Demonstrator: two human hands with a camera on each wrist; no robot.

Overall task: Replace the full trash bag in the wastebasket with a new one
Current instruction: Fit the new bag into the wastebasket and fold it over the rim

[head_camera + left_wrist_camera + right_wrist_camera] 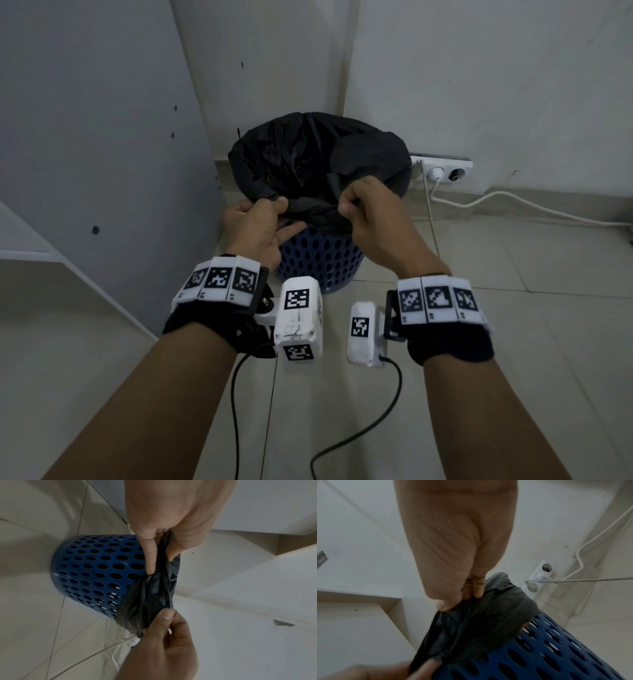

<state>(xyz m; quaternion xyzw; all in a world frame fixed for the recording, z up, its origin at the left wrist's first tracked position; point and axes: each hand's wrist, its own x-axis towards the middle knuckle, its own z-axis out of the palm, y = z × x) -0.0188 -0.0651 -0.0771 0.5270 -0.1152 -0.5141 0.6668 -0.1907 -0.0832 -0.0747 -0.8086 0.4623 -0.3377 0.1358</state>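
Observation:
A blue perforated wastebasket (320,265) stands on the floor in a corner, lined with a black trash bag (318,154) whose mouth is folded over the rim. My left hand (286,214) pinches the bag's near edge between thumb and fingers. My right hand (346,205) pinches the same edge a little to the right. In the left wrist view, the left hand (161,563) and right hand (161,623) hold a bunched strip of bag (150,597) against the basket (96,568). The right wrist view shows the right hand (460,599) gripping the bag (479,622) above the basket (539,655). The bag's contents are hidden.
A white power strip (442,168) with a plugged-in white cable (513,202) lies against the wall just right of the basket. A white cabinet panel (102,137) stands close on the left. Tiled floor (513,308) lies in front and to the right.

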